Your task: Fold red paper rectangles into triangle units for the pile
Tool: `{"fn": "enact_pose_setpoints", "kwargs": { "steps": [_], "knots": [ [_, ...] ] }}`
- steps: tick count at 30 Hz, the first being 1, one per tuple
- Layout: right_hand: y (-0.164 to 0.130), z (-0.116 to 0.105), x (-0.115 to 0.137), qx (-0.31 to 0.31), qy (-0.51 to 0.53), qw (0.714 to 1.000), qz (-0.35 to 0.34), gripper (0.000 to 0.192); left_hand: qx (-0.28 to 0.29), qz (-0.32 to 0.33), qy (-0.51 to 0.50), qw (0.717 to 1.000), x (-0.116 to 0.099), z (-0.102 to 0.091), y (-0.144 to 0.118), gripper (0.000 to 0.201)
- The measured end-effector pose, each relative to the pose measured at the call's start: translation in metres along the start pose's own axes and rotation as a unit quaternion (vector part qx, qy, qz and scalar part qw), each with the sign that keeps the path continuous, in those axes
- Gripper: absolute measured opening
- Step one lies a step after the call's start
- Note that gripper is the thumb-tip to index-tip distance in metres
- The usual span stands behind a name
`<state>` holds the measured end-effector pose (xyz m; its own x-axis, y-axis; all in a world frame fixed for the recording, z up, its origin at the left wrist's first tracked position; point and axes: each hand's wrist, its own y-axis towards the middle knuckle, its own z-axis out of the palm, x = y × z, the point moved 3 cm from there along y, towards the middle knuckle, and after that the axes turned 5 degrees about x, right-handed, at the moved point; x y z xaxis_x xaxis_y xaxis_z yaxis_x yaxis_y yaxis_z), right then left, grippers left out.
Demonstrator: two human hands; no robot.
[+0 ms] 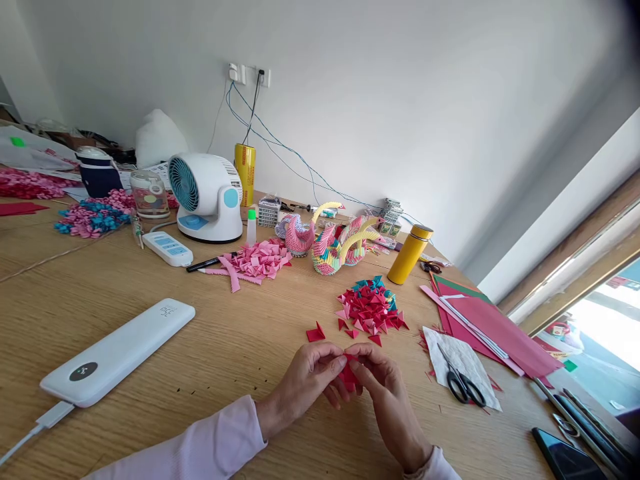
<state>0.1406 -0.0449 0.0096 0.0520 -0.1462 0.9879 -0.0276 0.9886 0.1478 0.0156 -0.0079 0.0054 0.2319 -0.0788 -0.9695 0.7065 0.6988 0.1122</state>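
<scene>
My left hand (pixel 307 380) and my right hand (pixel 387 393) meet low at the table's front and pinch one small red folded paper piece (pixel 349 375) between their fingertips. Just beyond them lies a loose red folded triangle (pixel 315 333). Farther back sits a pile of red and teal folded triangles (pixel 371 306). Both sleeves are pale pink.
Black scissors (pixel 463 381) lie on a white sheet at the right, beside red paper sheets (pixel 493 327). A white power bank (pixel 120 350) is at the left. Behind stand paper swans (pixel 337 243), a yellow flask (pixel 410 254), a fan (pixel 205 197) and pink paper pieces (pixel 257 260).
</scene>
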Motion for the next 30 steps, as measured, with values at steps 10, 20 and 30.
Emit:
{"fn": "enact_pose_setpoints", "kwargs": {
  "steps": [10, 20, 30],
  "knots": [
    [0.003, -0.002, -0.003, 0.018, 0.019, 0.999, 0.034, 0.025, 0.003, 0.012, 0.085, 0.996, -0.001, 0.003, -0.002, 0.033],
    [0.006, -0.009, 0.004, 0.012, -0.043, 0.998, 0.040, 0.034, -0.020, 0.020, 0.100, 0.995, -0.001, 0.000, -0.003, 0.031],
    [0.005, -0.010, 0.007, -0.006, -0.210, 0.977, -0.034, 0.027, -0.027, 0.004, 0.106, 0.994, 0.000, -0.001, -0.004, 0.033]
  ]
}}
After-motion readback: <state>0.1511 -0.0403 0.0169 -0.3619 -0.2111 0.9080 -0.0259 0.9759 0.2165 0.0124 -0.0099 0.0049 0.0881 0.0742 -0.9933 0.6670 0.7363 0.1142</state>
